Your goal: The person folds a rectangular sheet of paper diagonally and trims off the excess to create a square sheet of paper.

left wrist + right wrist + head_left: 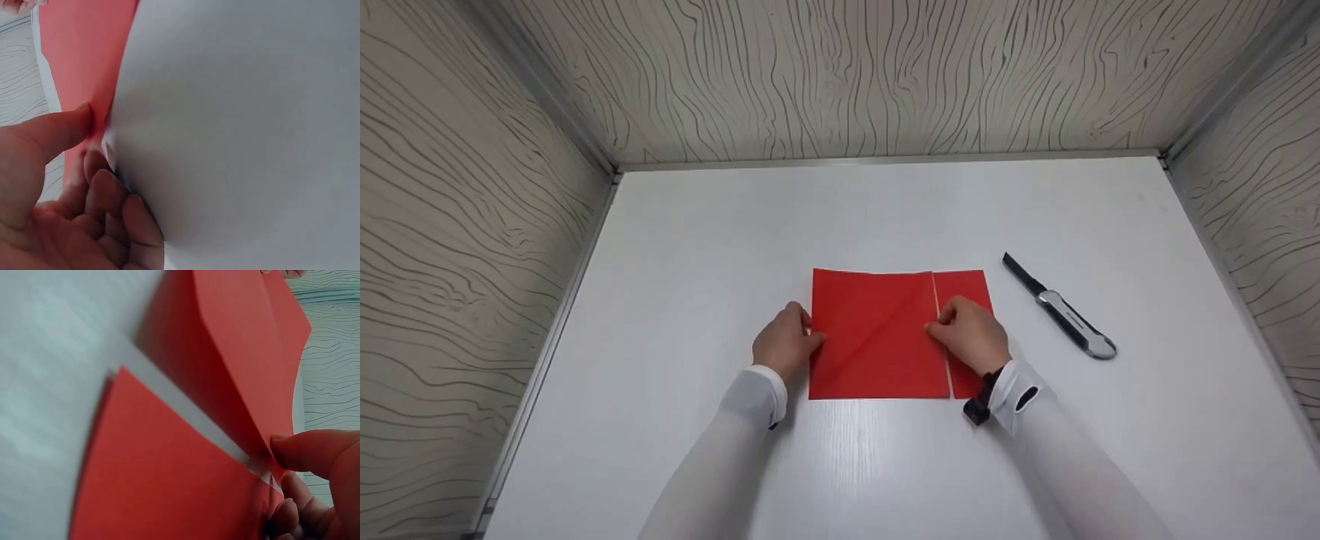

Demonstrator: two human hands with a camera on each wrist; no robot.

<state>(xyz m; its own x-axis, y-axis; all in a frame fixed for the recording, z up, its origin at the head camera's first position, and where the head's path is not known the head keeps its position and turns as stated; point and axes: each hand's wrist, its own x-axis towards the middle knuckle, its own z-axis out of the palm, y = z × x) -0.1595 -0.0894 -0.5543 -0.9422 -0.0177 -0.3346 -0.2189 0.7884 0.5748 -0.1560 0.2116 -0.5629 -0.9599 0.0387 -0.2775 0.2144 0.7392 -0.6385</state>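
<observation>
A large red sheet of paper (pixel 877 352) with a diagonal crease lies between my two hands. At its left edge my left hand (pixel 786 341) pinches the paper, thumb on top and fingers beneath, as the left wrist view also shows. My right hand (pixel 971 336) pinches the right edge between thumb and fingertips; in the right wrist view that edge of the sheet (pixel 225 343) bows up off the table. A narrow red paper strip (pixel 964 281) lies just right of the sheet, a thin gap between them, partly under my right hand.
To the right of the strip lies a utility knife (pixel 1069 319) with a grey and black handle, its dark blade pointing up and left. The white table (pixel 697 240) is bounded at the back and sides by wood-grain patterned panels (pixel 847 82).
</observation>
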